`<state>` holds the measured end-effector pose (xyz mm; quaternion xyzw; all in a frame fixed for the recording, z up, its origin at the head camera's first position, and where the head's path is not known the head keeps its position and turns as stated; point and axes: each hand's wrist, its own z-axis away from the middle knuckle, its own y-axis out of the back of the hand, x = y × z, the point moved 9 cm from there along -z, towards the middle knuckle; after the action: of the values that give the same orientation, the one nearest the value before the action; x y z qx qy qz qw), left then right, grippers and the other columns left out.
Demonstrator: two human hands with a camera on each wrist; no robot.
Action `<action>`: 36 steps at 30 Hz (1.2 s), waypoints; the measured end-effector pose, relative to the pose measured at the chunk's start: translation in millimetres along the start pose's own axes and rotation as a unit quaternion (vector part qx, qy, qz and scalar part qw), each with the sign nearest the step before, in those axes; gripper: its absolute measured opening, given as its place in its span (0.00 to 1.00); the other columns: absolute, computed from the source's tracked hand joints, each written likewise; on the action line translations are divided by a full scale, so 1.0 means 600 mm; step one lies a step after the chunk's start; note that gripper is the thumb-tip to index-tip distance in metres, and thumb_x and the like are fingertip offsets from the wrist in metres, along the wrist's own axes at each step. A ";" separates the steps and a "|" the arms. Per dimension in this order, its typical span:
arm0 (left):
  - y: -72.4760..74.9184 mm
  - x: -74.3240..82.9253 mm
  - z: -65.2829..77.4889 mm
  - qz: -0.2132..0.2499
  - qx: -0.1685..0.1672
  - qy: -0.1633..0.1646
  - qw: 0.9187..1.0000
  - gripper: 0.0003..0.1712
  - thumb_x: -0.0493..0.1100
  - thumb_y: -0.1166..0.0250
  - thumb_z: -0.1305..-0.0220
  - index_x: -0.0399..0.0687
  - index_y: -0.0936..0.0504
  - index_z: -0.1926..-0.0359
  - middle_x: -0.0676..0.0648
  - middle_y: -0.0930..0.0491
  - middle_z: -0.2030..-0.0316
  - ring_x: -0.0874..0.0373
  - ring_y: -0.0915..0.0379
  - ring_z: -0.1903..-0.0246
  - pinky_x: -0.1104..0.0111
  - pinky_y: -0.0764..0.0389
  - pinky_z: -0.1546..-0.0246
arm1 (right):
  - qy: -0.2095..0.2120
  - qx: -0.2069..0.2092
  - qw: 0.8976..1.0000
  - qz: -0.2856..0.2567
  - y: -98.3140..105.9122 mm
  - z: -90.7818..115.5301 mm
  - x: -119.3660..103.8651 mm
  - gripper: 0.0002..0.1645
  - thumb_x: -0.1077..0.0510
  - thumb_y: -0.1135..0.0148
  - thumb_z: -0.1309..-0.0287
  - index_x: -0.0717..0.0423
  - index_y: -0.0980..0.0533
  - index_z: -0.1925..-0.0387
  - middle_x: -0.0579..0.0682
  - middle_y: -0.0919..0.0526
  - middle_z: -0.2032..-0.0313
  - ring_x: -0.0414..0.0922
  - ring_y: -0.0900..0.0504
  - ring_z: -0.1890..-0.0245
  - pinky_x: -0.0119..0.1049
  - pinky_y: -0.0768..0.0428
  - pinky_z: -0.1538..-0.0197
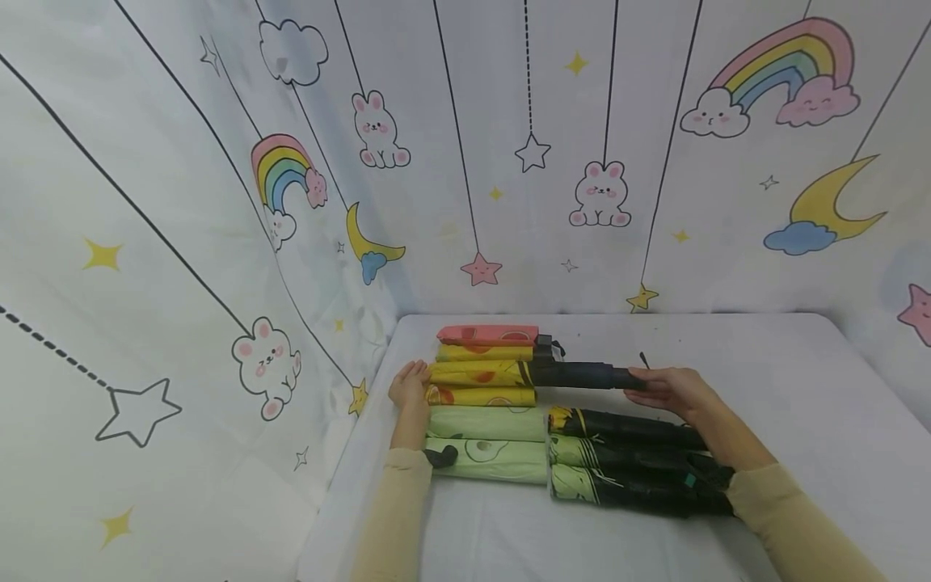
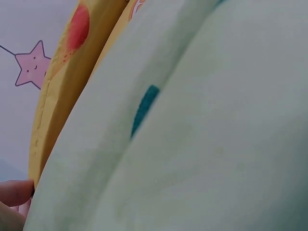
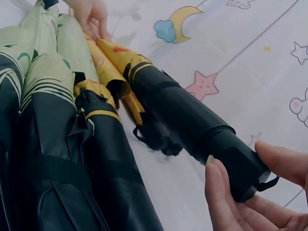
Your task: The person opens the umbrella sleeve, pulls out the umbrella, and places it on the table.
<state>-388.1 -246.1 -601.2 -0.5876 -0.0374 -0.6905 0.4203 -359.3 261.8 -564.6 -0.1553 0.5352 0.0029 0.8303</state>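
Note:
A folded umbrella (image 1: 575,374) with a black lower part and a yellow fruit-print end lies across the row between both hands. My right hand (image 1: 672,388) grips its black handle (image 3: 236,168), thumb on one side and fingers on the other. At the opposite end, my left hand (image 1: 409,384) pinches the yellow fabric (image 2: 60,96); most of that hand is out of the left wrist view. Just below lies another yellow fruit-print roll (image 1: 480,396). A yellow umbrella (image 1: 483,353) and a red one (image 1: 483,335) lie beyond, their dark handles to the right.
Two pale green rolls (image 1: 487,423), the nearer with an avocado print, lie in front of the left hand. Beside them to the right are several black folded umbrellas (image 1: 633,487) with green or yellow ends. A white cloth covers the table (image 1: 764,356); patterned curtains (image 1: 451,162) stand behind.

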 end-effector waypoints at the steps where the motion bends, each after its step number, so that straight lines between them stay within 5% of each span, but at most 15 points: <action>1: 0.000 0.001 0.001 -0.002 0.001 0.000 1.000 0.30 0.21 0.40 0.32 0.28 0.29 0.30 0.30 0.24 0.34 0.42 0.27 0.33 0.60 0.20 0.35 | 0.000 0.000 1.000 -0.002 0.001 0.001 0.000 0.13 0.59 0.32 0.30 0.60 0.21 0.48 0.53 0.10 0.57 0.52 0.09 0.55 0.51 0.18 0.38; 9: 0.003 -0.001 0.000 -0.007 0.003 0.003 1.000 0.30 0.22 0.39 0.31 0.30 0.29 0.29 0.32 0.23 0.34 0.44 0.25 0.34 0.60 0.20 0.36 | -0.008 0.019 1.000 -0.001 0.018 0.011 0.006 0.17 0.58 0.30 0.32 0.59 0.23 0.47 0.52 0.10 0.57 0.54 0.10 0.53 0.55 0.24 0.33; 19: 0.008 0.000 0.000 -0.010 0.010 0.002 1.000 0.29 0.22 0.41 0.31 0.29 0.29 0.30 0.32 0.23 0.35 0.44 0.25 0.34 0.59 0.20 0.35 | 0.000 -0.001 1.000 -0.016 0.028 0.031 0.002 0.03 0.60 0.34 0.29 0.53 0.17 0.56 0.52 0.09 0.57 0.52 0.09 0.54 0.49 0.16 0.39; 36: 0.007 0.001 0.000 -0.001 0.003 0.001 1.000 0.32 0.20 0.39 0.34 0.28 0.30 0.30 0.32 0.23 0.35 0.43 0.26 0.33 0.59 0.22 0.34 | -0.008 -0.009 1.000 0.003 0.059 0.052 0.008 0.05 0.59 0.37 0.26 0.49 0.16 0.56 0.51 0.10 0.55 0.51 0.09 0.53 0.49 0.19 0.35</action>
<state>-385.4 -249.1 -602.7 -0.5856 -0.0394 -0.6913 0.4214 -335.8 303.1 -566.1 -0.1611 0.5292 0.0110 0.8330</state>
